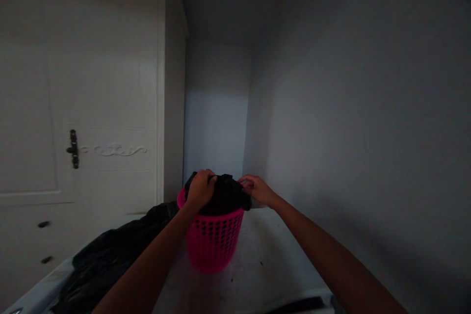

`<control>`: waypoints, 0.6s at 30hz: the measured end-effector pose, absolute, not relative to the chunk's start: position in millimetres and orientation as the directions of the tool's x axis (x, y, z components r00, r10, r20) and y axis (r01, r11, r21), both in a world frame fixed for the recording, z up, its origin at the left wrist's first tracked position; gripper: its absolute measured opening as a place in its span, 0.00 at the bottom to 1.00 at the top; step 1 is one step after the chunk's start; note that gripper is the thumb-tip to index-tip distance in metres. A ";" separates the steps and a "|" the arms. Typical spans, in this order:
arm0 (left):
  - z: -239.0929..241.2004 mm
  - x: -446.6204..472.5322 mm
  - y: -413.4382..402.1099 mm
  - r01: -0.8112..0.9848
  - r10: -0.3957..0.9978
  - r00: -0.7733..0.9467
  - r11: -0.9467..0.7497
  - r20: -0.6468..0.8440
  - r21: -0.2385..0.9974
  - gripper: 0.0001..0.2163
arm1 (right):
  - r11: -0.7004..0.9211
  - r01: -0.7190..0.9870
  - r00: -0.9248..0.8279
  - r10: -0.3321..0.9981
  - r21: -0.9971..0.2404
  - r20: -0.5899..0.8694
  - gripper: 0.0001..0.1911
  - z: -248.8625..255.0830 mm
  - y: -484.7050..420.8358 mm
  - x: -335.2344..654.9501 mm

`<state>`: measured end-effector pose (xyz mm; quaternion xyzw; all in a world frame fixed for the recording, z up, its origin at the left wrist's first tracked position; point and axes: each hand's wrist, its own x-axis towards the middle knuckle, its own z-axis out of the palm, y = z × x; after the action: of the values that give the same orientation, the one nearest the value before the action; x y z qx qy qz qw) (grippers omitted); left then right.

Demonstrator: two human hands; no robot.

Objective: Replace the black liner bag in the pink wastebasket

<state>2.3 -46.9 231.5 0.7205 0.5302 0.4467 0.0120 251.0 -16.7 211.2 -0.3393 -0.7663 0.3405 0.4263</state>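
A pink basket [211, 243] is standing upright on a pale surface [265, 240], set back from the near edge and lying between the left edge and the side along the grey wall [353, 108]. Its wall is showing rows of holes, and a black bag [226, 196] is filling its mouth, bunching above the rim and hanging slightly over it on the right.

The person's left hand [200, 190] is holding the bag at the left part of the rim, back of the hand upward. Its fingers are curling over the black folds, pressed close together, with the thumb lying toward the middle; the fingertips are hiding behind the bag. The right hand [256, 189] is reaching to the bag's right side, its fingers bending inward and bunching near the thumb at the bag's edge; whether they are pinching it, one cannot tell in the dim light.

A heap of black plastic [117, 250] is lying along the surface's left edge, beside the left forearm. A dark object [296, 305] is showing at the near edge, too cut off to identify. Beyond the left edge, a white wardrobe [110, 83] is standing with a dark handle [74, 149].
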 end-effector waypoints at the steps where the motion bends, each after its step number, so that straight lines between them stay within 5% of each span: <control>1: 230.5 0.5 -47.4 0.750 0.783 0.025 -0.426 0.621 0.507 0.08 | 0.547 0.264 -0.374 0.817 -0.795 0.438 0.16 209.8 -14.9 251.7; 8: 237.7 14.2 -67.3 0.644 0.794 0.181 -0.541 0.580 0.540 0.13 | 0.684 0.370 -0.398 0.728 -0.628 0.558 0.06 206.7 -23.4 230.7; 14: 239.8 3.0 -70.8 0.682 0.787 0.049 -0.477 0.615 0.555 0.01 | 0.634 0.497 -0.304 0.767 -0.592 0.565 0.11 205.3 -26.7 236.2; 18: 239.1 8.4 -70.8 0.619 0.775 0.013 -0.503 0.632 0.604 0.13 | 0.654 0.418 -0.322 0.756 -0.631 0.570 0.13 207.4 -36.7 228.5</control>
<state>8.4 -70.8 239.1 0.7075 0.4925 0.5009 0.0781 228.5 -36.7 207.4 -0.3710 -0.7907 0.1885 0.4490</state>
